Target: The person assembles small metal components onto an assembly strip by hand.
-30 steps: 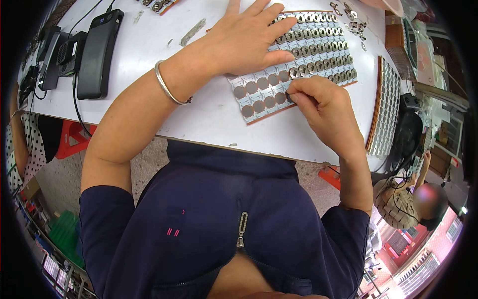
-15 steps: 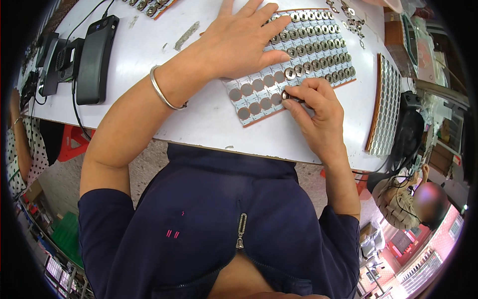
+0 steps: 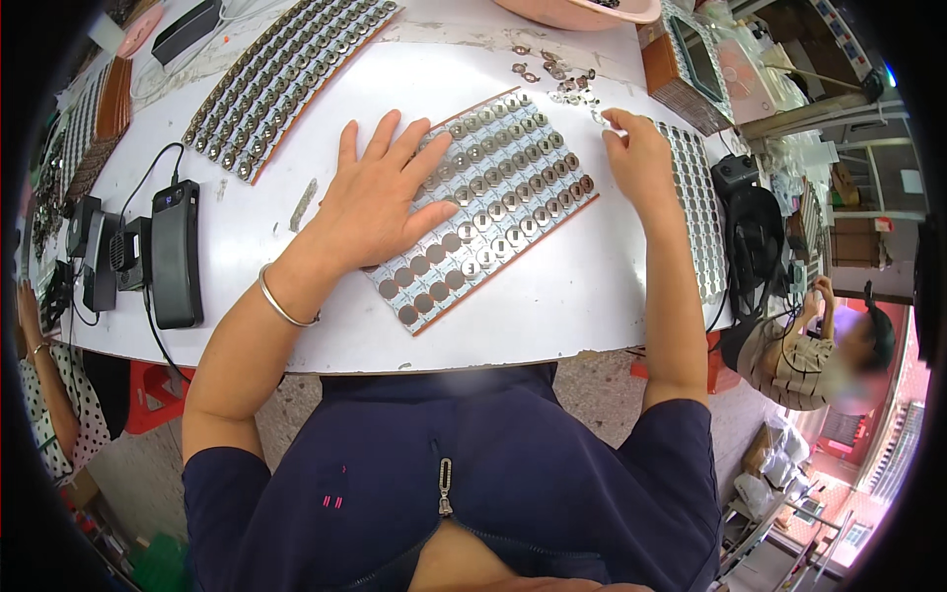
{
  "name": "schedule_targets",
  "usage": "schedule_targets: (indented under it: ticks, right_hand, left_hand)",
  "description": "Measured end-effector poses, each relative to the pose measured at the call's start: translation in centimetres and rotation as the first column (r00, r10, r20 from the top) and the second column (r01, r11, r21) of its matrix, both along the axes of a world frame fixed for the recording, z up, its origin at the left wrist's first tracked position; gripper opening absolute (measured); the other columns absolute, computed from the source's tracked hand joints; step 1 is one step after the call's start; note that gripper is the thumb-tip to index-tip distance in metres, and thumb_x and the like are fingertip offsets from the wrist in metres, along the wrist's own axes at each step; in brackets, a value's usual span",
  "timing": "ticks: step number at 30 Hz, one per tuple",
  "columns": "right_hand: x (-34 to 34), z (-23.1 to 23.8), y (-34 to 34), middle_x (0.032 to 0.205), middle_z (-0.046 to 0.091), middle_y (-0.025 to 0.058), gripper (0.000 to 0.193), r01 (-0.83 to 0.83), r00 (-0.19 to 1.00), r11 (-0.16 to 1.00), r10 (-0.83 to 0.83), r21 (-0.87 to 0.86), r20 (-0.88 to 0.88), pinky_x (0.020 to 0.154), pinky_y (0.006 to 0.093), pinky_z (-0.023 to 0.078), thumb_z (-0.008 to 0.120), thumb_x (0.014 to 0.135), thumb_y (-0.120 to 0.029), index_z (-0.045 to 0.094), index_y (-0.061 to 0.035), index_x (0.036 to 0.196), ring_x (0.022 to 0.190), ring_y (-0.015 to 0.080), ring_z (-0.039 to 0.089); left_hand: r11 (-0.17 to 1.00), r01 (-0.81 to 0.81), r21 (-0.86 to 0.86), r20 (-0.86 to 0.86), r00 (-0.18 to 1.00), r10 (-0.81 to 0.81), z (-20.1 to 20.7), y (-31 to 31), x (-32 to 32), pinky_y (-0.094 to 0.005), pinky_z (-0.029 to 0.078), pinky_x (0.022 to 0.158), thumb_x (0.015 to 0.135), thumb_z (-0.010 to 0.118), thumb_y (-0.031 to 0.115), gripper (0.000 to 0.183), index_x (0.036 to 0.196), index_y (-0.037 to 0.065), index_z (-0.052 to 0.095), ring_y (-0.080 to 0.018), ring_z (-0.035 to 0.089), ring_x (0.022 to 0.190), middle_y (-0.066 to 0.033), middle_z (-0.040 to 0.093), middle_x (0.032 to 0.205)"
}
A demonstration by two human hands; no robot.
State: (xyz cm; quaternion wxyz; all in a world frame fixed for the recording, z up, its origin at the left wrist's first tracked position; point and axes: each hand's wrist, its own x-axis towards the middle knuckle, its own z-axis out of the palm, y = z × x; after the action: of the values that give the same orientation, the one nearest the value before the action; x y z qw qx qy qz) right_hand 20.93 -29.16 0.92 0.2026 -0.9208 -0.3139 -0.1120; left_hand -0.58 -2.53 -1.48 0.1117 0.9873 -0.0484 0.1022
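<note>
My left hand (image 3: 375,202) lies spread on a panel of small circuit boards (image 3: 380,281), its fingers over the panel's far left part. Rows of shiny metal coin-cell holders (image 3: 513,237) cover most of this panel. Bare round grey pads (image 3: 423,303) show in two rows at its near left end. Past the panel's right edge, my right hand (image 3: 636,163) is closed, thumb and forefinger bent together beside a scatter of loose metal holders (image 3: 572,87). Whatever those fingertips hold is too small to make out.
Another filled panel (image 3: 286,79) lies far left. A black power bank (image 3: 176,255) with cables sits at left. At right are a panel of round pads (image 3: 695,197), a panel stack (image 3: 681,74) and a black bag (image 3: 755,237). A pink basin (image 3: 582,12) stands behind.
My right hand has left the panel's near row and moved right and away to the loose holders. The holder it pinched now sits on the panel. My left hand stays spread there; the view has shifted.
</note>
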Motion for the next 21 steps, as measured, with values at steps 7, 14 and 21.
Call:
schedule_targets:
  ticks: [7, 14, 21]
  right_hand:
    - [2.2, -0.5, 1.1, 0.107, 0.072, 0.0157, 0.018, -0.006, 0.976, 0.999, 0.017, 0.052, -0.217, 0.089, 0.0385, 0.053, 0.065, 0.091, -0.010, 0.075, -0.0060, 0.104, 0.096, 0.0316, 0.069]
    - [3.5, -1.4, 0.0, 0.094, 0.067, 0.0157, 0.011, -0.261, 0.964, 0.965, 0.261, -0.014, 0.045, 0.080, 0.0420, 0.051, 0.060, 0.095, -0.011, 0.069, -0.0058, 0.100, 0.090, 0.0354, 0.065]
    - [2.3, -1.1, 0.2, 0.091, 0.066, 0.0169, 0.015, -0.168, 0.980, 0.985, 0.172, -0.042, 0.099, 0.079, 0.0411, 0.050, 0.055, 0.099, -0.013, 0.066, -0.0030, 0.100, 0.085, 0.0333, 0.064]
  left_hand:
    - [1.000, -0.002, 0.005, 0.038, 0.999, 0.002, -0.4, 0.4, -0.1, -0.0651, 0.018, 0.115, 0.095, 0.058, 0.049, 0.069, 0.150, 0.009, 0.043, -0.0423, 0.031, 0.145, -0.0178, 0.042, 0.153]
    - [1.000, -0.015, 0.025, 0.056, 0.998, 0.014, -0.8, 0.5, 0.1, -0.0659, 0.018, 0.116, 0.097, 0.056, 0.051, 0.068, 0.150, 0.012, 0.043, -0.0404, 0.031, 0.145, -0.0148, 0.042, 0.154]
    - [1.000, -0.030, 0.006, 0.048, 0.998, 0.030, -0.8, 0.2, -0.1, -0.0653, 0.017, 0.117, 0.096, 0.058, 0.051, 0.068, 0.151, 0.014, 0.044, -0.0394, 0.029, 0.147, -0.0150, 0.042, 0.154]
